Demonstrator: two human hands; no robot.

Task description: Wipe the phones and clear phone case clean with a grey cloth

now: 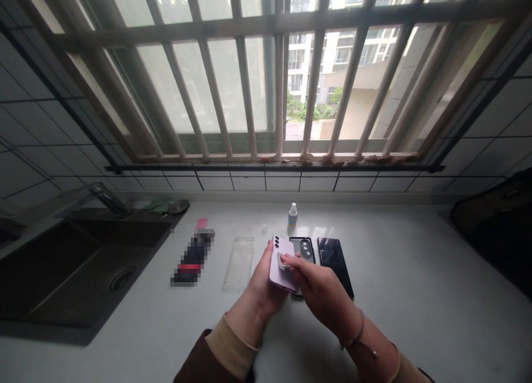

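Note:
A lilac phone (281,277) rests in my left hand (266,294), its back with three camera lenses facing up. My left fingers wrap around its edge from below. Over the phone, my right hand (326,289) presses a small white pad (283,263), perhaps a folded cloth, against the phone's back; most of it is under the fingertips. Just behind my hands lies a dark phone case (310,251) with a camera cutout, partly covered. To its right is a black phone (334,264), lying flat.
A clear phone case (240,264) lies left of my hands, with a blurred-out dark object (193,258) and a pink slip (201,223) farther left. A small white-capped bottle (292,215) stands behind. The dark sink (78,261) is at left; a barred window (257,95) rises beyond the counter.

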